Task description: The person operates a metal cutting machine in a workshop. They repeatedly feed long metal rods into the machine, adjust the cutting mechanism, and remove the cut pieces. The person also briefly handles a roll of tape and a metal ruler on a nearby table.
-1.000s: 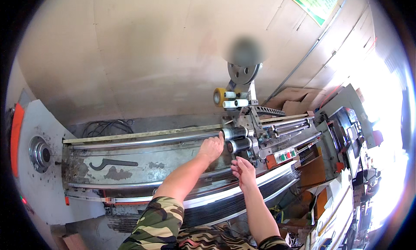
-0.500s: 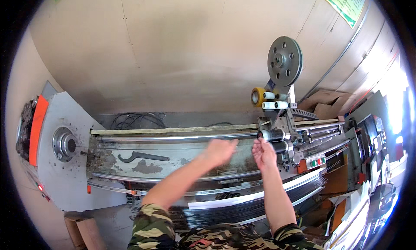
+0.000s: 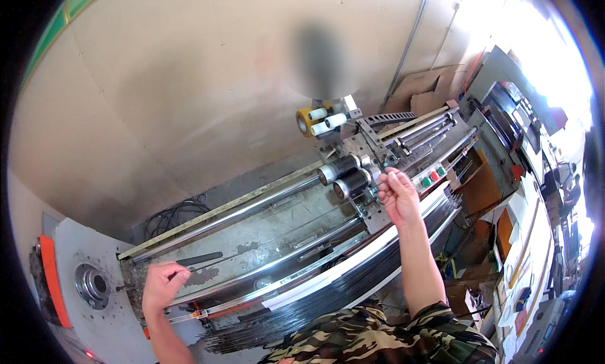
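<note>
My left hand (image 3: 162,287) is closed at the left end of the machine bed, near the round chuck (image 3: 93,286). A thin dark rod (image 3: 265,241) runs from its fingers slantwise over the bed toward the black rollers (image 3: 350,184). Just beyond this hand lies a dark hook spanner (image 3: 201,259), its hooked end hidden behind the hand. My right hand (image 3: 399,197) is raised beside the roller carriage, thumb and fingertips pinched together. What they hold, if anything, is too small to make out.
Long bright guide rails (image 3: 239,216) cross the bed. A yellow tape roll (image 3: 305,122) and white rollers sit above the carriage. In front lies a bundle of thin black rods (image 3: 302,320). To the right are a button box (image 3: 433,176) and cardboard (image 3: 423,93).
My left hand has moved from mid-bed to the left end, beside the spanner. The right hand has shifted from the rollers' left ends to their right side. The view has turned and tilted.
</note>
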The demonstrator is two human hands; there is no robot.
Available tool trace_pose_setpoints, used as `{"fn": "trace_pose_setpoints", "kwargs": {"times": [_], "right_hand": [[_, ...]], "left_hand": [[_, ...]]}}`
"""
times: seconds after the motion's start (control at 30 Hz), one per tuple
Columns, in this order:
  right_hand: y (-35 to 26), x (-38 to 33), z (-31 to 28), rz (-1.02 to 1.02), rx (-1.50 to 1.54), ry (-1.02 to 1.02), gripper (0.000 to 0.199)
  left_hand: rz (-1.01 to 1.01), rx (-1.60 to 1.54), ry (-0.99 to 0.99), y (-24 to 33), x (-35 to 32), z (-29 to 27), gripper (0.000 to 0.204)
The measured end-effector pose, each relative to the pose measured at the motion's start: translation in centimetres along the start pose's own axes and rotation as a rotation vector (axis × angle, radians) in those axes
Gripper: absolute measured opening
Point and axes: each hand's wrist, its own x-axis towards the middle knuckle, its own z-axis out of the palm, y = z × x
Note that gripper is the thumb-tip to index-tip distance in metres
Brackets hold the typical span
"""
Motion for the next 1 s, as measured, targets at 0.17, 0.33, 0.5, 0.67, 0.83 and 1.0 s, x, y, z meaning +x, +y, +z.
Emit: {"fn": "trace_pose_setpoints", "kwargs": {"times": [0.17, 0.33, 0.5, 0.67, 0.83, 1.0], "right_hand": [[1.8, -5.0, 2.9, 0.135, -0.014, -0.068, 0.023], [3.6, -9.1, 5.4, 0.265, -0.078, -0.109, 0.023], [4.6, -11.4, 4.8, 0.334, -0.085, -0.259, 0.037], [1.9, -10.2, 0.6, 0.283, -0.098, -0.178, 0.042], [-2.0, -9.1, -3.6, 0.235, -0.069, -0.085, 0.046], [-3.4, -8.9, -6.3, 0.243, -0.001, -0.12, 0.046]], "left_hand": [[0.078, 0.047, 0.045, 1.1, -2.1, 2.5, 0.008], [0.081, 0.02, 0.1, 2.4, -4.4, 5.5, 0.007], [0.042, -0.002, 0.094, 4.4, -5.6, 8.5, 0.006], [-0.044, -0.017, 0.108, 6.9, -6.4, 11.1, 0.007], [0.033, 0.059, 0.175, 9.3, -6.4, 13.8, 0.007], [0.041, 0.04, 0.211, 12.3, -6.3, 16.2, 0.008]]}}
